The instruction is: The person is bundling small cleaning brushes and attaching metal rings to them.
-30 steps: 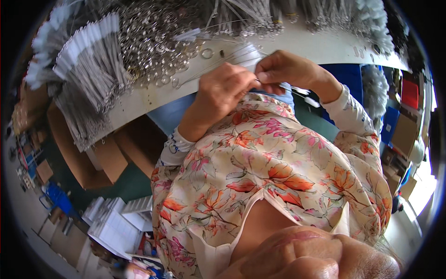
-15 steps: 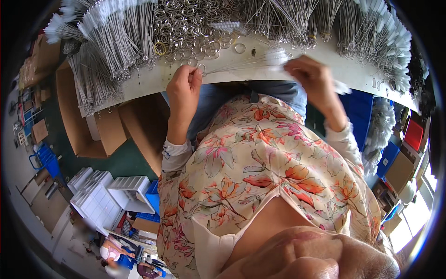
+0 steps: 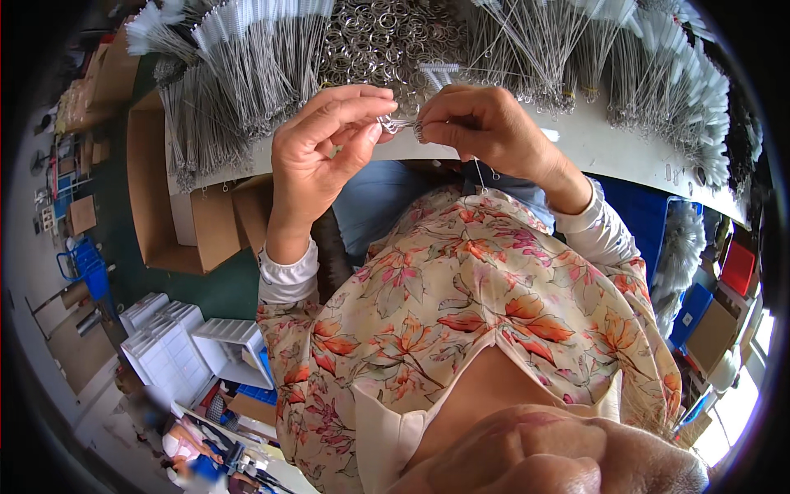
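Note:
My left hand (image 3: 322,146) is raised at the table edge, its thumb and fingers curved round a silver metal ring (image 3: 385,125). Close beside it, my right hand (image 3: 494,128) pinches thin wire-handled brushes (image 3: 405,125), whose looped ends meet the ring. I cannot tell whether the loops are threaded on it. Wire ends with small eyelets (image 3: 494,174) hang below my right hand. Much of the brushes is hidden behind my right fingers. Past my hands lies a heap of silver split rings (image 3: 383,41).
Bundles of wire brushes with white bristles (image 3: 262,70) line the table's left, and more bundles (image 3: 568,49) its right. A loose white brush (image 3: 439,68) lies by the rings. Below left are an open cardboard box (image 3: 152,198) and white crates (image 3: 173,354). People work farther off.
My hands have come together, the right one moving left to the ring. Brushes stretched between the hands are now bunched at my right fingers. The view has shifted slightly.

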Demonstrator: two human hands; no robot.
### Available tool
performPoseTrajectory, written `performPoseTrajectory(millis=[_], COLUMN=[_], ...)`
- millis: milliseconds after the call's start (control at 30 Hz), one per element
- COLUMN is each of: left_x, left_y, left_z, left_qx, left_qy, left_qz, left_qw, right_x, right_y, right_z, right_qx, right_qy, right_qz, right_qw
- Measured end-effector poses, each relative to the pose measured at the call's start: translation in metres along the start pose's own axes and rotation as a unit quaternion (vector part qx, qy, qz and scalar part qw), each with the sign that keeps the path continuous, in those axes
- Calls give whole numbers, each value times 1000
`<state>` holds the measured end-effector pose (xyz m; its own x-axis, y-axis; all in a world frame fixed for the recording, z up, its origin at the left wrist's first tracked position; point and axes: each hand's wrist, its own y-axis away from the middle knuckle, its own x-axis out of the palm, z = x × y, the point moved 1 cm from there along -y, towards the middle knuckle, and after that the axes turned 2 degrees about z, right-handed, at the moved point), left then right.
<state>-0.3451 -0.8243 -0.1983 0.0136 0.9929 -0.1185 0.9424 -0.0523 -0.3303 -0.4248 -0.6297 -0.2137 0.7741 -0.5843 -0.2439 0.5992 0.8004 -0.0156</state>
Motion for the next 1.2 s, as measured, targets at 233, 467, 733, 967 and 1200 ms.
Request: performPoseTrajectory(millis=[233,467,733,967,1200], left_x=[16,28,23,16,8], left_y=[-23,-52,-77,-106,-116], left_z=[-13,-43,-56,-73,-65], left_qx=[114,267,241,219,28], left_qy=[-39,-160,-147,-180,80], left_qz=[2,-75,-32,69,85], left_qw=[993,947,959,956,993], right_x=[-18,-35,-51,-76,-74], right_y=[-1,-9,-11,-12,-10], right_z=[21,72,90,88,83], right_qx=[-37,-22,-17,-39,-24], right_qy=[-113,-266,-236,-132,-263], right_qz=[-48,-39,-53,-10,-15], right_qw=[992,963,970,990,964])
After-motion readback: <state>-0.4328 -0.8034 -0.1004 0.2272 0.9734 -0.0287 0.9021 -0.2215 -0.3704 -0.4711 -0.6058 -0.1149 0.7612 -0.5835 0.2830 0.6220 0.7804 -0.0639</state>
